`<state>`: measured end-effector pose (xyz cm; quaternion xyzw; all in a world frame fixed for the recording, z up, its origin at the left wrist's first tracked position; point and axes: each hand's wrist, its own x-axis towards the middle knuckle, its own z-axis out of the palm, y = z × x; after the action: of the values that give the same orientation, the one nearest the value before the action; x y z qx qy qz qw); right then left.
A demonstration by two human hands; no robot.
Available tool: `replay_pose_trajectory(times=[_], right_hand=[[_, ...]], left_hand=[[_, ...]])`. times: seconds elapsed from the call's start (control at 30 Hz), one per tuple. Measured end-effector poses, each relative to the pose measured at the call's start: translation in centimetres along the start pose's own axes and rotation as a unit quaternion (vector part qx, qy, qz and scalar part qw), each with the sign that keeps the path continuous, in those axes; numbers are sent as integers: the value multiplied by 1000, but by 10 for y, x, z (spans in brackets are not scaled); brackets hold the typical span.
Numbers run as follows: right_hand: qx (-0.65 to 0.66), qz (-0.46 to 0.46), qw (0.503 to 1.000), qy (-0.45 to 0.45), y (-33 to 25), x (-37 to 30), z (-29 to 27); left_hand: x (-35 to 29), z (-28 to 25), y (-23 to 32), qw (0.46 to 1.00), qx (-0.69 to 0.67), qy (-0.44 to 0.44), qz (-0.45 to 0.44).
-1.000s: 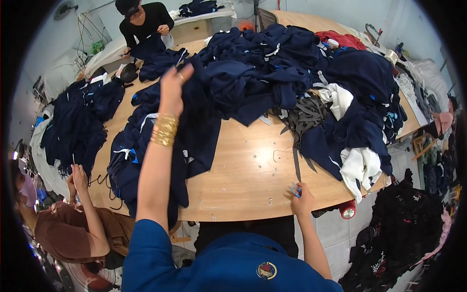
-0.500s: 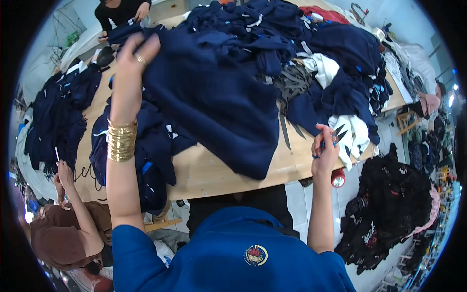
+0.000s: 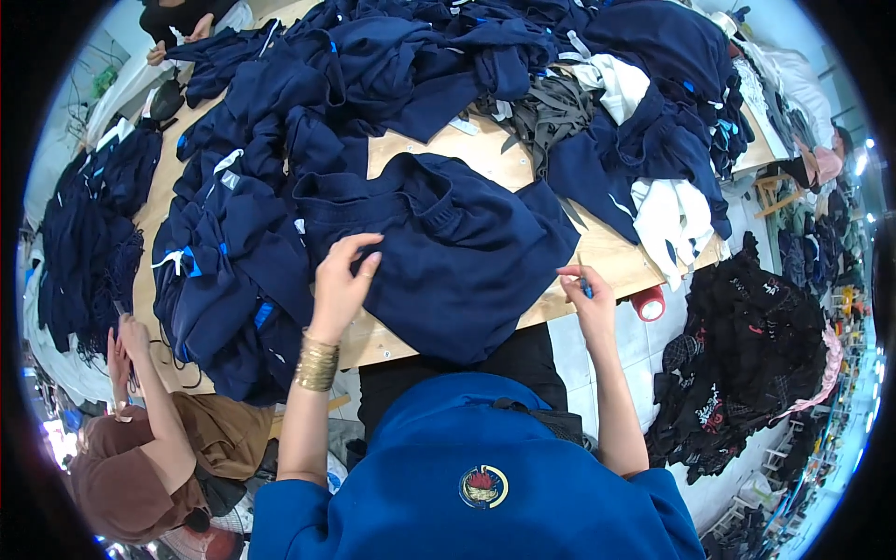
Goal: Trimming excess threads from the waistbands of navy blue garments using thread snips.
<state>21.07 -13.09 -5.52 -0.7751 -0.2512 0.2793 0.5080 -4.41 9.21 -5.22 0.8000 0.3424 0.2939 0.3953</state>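
Note:
A navy garment with a gathered, ribbed band (image 3: 467,271) lies spread before me, its lower part hanging over the table's near edge. Over its left part is my left hand (image 3: 343,285), with thumb and fingers apart and nothing between them; whether it touches the cloth I cannot tell. My right hand (image 3: 594,308) is by the garment's right corner, fingers curled round blue-handled scissors (image 3: 585,287). The blades are mostly hidden now. A crumpled heap of navy garments (image 3: 233,271) with white tags and blue bits sits left of my left hand.
More navy garments (image 3: 373,56) cover the far side of the wooden table (image 3: 467,154). Grey strips (image 3: 551,112) and white cloth (image 3: 672,219) lie to the right. A red cylinder (image 3: 648,303) is near the right edge; black cloth (image 3: 747,355) is heaped beyond. Co-workers sit left (image 3: 140,448) and stand far left (image 3: 182,23).
My left hand has come down and nearer from high on the left, letting go of the navy garment, which now lies on the table. My right hand has shifted slightly left and nearer with the scissors.

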Motion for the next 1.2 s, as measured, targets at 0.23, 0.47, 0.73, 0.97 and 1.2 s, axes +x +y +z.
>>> replay_pose_trajectory(times=[0.23, 0.47, 0.73, 0.97, 1.2], right_hand=[[-7, -75, 991, -107, -28, -12, 53], [110, 14, 989, -98, -38, -9, 37], [-95, -144, 984, -31, -17, -6, 62], [-93, -274, 949, -128, -116, -24, 38], [-288, -347, 884, 126, -144, 5, -17]], left_hand=[[54, 54, -8, 949, 236, -12, 209], [17, 72, 62, 976, 85, -112, 166], [-14, 71, 57, 971, -90, -200, 93], [53, 28, 36, 947, 209, -144, 198], [63, -47, 120, 961, -71, -265, 23]])
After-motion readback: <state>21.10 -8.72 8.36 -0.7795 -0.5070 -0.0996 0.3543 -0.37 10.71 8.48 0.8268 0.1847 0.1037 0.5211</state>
